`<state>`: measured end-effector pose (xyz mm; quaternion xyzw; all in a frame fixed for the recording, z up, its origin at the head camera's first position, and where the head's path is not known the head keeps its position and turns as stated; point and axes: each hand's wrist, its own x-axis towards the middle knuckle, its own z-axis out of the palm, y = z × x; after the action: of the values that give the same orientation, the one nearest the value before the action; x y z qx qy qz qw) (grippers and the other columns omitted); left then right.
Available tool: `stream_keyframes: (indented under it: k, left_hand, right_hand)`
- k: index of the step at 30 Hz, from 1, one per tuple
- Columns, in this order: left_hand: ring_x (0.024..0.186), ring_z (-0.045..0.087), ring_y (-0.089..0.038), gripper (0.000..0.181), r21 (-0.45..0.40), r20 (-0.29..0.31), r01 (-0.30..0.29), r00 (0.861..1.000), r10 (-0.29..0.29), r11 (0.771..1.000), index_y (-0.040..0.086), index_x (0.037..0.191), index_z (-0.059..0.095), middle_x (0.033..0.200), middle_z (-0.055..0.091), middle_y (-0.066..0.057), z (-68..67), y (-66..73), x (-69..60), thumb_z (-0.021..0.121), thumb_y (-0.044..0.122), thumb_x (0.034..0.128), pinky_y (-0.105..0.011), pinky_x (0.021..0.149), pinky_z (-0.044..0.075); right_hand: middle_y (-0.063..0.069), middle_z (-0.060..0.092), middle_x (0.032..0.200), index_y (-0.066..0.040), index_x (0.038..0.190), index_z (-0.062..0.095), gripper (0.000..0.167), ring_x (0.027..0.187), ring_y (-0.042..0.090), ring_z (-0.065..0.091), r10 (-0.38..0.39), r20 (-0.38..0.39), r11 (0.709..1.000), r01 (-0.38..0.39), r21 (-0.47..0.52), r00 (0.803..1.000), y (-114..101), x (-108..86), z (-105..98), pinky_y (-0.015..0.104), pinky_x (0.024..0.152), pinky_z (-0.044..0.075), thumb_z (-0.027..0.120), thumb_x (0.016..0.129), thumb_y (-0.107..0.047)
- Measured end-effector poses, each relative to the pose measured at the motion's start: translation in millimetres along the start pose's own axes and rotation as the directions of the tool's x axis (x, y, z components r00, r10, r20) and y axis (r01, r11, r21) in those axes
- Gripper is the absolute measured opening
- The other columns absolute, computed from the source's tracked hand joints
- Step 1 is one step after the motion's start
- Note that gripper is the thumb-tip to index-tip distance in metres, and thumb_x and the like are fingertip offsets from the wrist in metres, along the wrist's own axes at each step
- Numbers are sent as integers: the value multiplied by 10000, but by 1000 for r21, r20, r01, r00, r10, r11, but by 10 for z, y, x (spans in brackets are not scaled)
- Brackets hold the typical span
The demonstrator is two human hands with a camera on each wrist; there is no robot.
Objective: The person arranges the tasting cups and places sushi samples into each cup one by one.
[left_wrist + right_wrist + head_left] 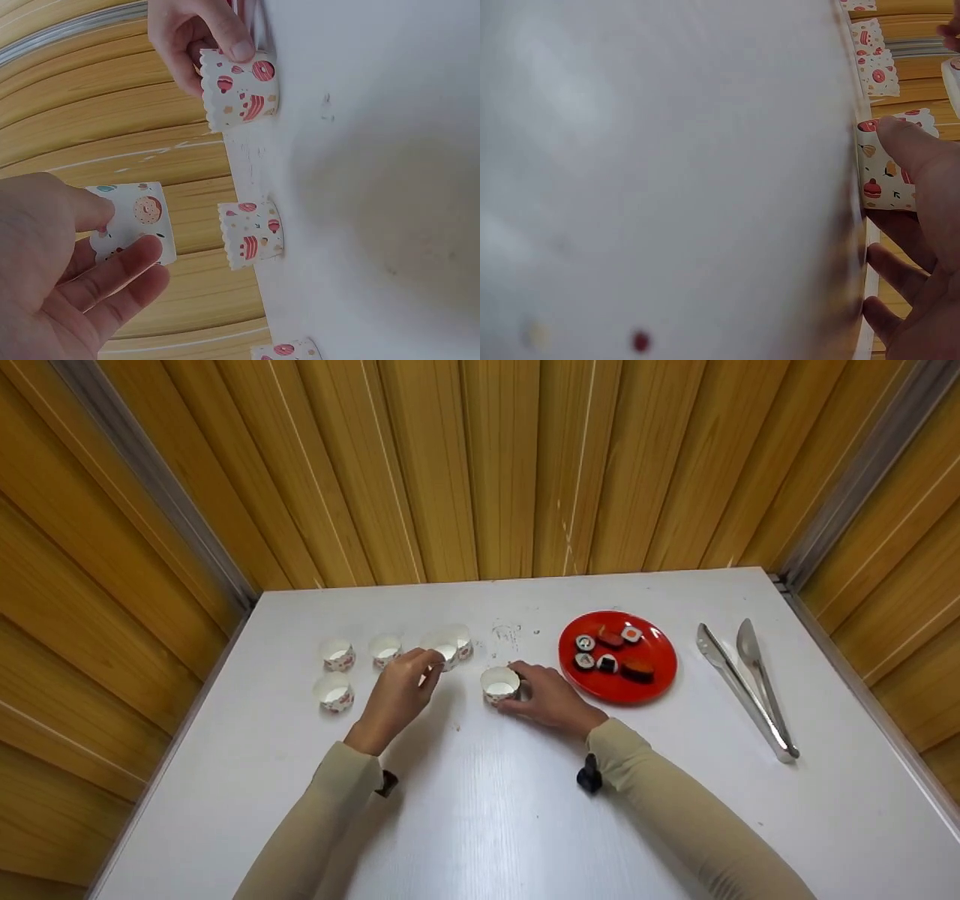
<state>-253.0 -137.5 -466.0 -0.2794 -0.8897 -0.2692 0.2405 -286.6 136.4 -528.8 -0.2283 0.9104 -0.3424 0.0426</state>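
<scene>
My left hand (401, 694) pinches a white paper baking cup (148, 210) between thumb and fingers. That cup, printed with doughnuts, is held above the table in the left wrist view. Behind it, in the head view, another cup (463, 639) stands on the table. To the right, my right hand (551, 697) grips the side of a similar cup (499, 687) with thumb and fingers around it. In the right wrist view this cup (885, 169) stands upright at the table surface, its scalloped rim up.
At the left stand more baking cups: one at the back (337, 655), one beside it (385, 651) and one in front (334, 693). A red plate (660, 652) with several sushi pieces is right of my right hand. Metal tongs (746, 701) lie farther right. Wood-patterned panels (450, 472) enclose the table.
</scene>
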Motion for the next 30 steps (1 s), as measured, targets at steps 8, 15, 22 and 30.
stream_keyframes:
  k: [8, 15, 22, 30]
  left_hand:
    - [685, 588, -151, 111, 37, 37, 48, 998, -49, 998, 37, 900, 720, 807, 679, -53, -56, -185, -146, 725, -74, 896, -314, 599, 515]
    - [641, 541, -139, 97, 53, 72, 92, 993, -95, 994, 11, 894, 711, 756, 643, -58, -122, -339, -276, 726, -85, 893, -299, 567, 480]
    - [665, 573, -162, 104, 60, 104, 148, 983, -153, 987, -2, 878, 710, 770, 664, -77, -167, -457, -394, 729, -104, 879, -327, 590, 502]
    - [749, 667, -235, 118, 61, 126, 184, 974, -190, 981, -15, 895, 724, 821, 701, -110, -190, -527, -469, 719, -129, 869, -389, 660, 558]
  right_hand:
    - [-17, 678, 1246, -158, 1408, 586, 646, 1143, 271, 604, 6, 2, 999, -6, -36, 1000, -8, -15, -3, 483, 1011, 439, 829, 868, -418]
    - [-41, 692, 1191, -180, 1351, 612, 579, 1105, 234, 621, -2, -3, 999, 2, -32, 1000, 1, -1, 3, 461, 987, 464, 828, 869, -418]
    - [-47, 688, 1186, -184, 1358, 614, 588, 1098, 223, 614, 13, 1, 1000, -13, -28, 1000, -15, -4, -3, 450, 986, 460, 830, 866, -423]
    - [-37, 692, 1177, -162, 1377, 609, 611, 1077, 216, 613, 11, -9, 1000, -11, -16, 1000, -29, -18, -8, 457, 970, 462, 835, 864, -407]
